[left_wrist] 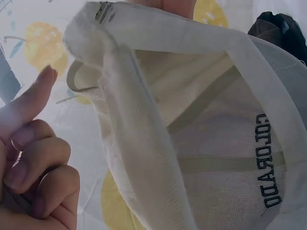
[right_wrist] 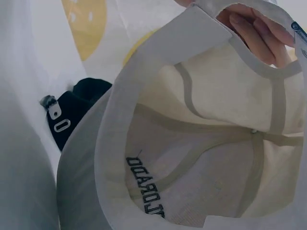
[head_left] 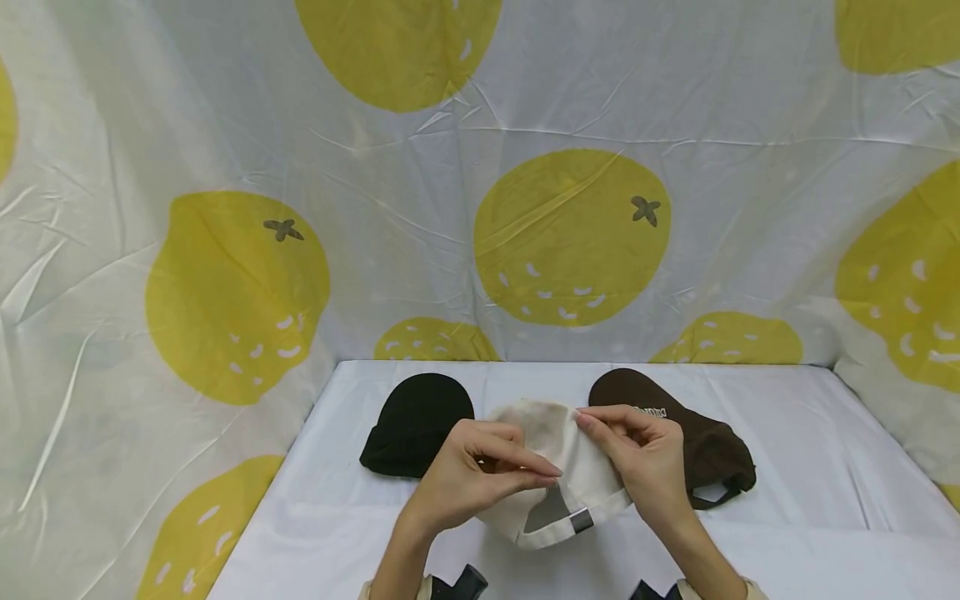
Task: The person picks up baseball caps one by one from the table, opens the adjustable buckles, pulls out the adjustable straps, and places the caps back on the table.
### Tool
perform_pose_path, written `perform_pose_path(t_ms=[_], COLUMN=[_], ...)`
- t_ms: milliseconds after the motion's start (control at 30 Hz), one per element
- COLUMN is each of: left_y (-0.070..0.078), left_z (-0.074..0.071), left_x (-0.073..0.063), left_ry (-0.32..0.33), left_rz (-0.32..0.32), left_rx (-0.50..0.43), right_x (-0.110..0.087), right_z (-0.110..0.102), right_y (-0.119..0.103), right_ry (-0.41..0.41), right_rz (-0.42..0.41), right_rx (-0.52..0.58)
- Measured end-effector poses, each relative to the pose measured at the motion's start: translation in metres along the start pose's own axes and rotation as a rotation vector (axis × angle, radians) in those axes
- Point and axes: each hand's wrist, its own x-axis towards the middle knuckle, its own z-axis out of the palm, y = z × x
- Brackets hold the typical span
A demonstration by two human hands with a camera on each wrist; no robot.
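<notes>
A cream baseball cap [head_left: 532, 421] is held up off the cloth, its back opening and strap with a metal buckle [head_left: 581, 521] towards me. My right hand [head_left: 645, 454] pinches the fabric at its upper right between thumb and fingers. In front of the back opening is my left hand [head_left: 487, 471], thumb and forefinger tips close together. The left wrist view has this hand's other fingers [left_wrist: 50, 155] curled, beside the cap, with nothing visible in them. Dark COLORADO lettering [left_wrist: 266, 160] shows through the cap's inside. Fingers [right_wrist: 259, 38] appear through the opening in the right wrist view.
On the white-covered table [head_left: 810, 467], a black brimless hat [head_left: 420, 425] lies left of the cap and a brown baseball cap [head_left: 705, 442] lies right, partly behind my right hand. A lemon-print cloth [head_left: 405, 208] hangs behind and at the sides.
</notes>
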Motion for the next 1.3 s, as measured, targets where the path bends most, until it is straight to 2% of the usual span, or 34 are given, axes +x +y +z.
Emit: perform_pose_path(t_ms=[67, 167, 500, 700, 1000, 1200, 1300], left_y=[0.0015, 0.0023, 0.0049, 0.0062, 0.0059, 0.0051, 0.0044], left_z=[-0.0004, -0.0015, -0.003, -0.003, -0.0029, -0.0027, -0.0026], left_x=[-0.0006, -0.001, -0.0019, -0.0024, -0.0034, -0.0037, -0.0044], left_ry=[-0.05, -0.092, -0.151, -0.159, -0.18, -0.171, -0.153], left_rz=[-0.002, -0.019, -0.1, -0.143, -0.167, -0.182, -0.213], left_rx=[0.005, 0.021, 0.047, 0.069, 0.097, 0.081, 0.068], right_x=[0.0004, 0.0009, 0.002, 0.003, 0.0044, 0.0055, 0.006], right_z=[-0.0001, -0.0002, 0.0006, 0.0008, 0.0004, 0.0001, -0.0001], right_y=[0.0005, 0.002, 0.0043, 0.0046, 0.0068, 0.0085, 0.0093], right_ry=[0.019, 0.05, 0.09, 0.104, 0.142, 0.179, 0.189], right_rz=[0.004, 0.005, 0.008, -0.002, -0.015, -0.004, 0.004], right_rx=[-0.004, -0.009, 0.013, 0.026, 0.014, 0.026, 0.044])
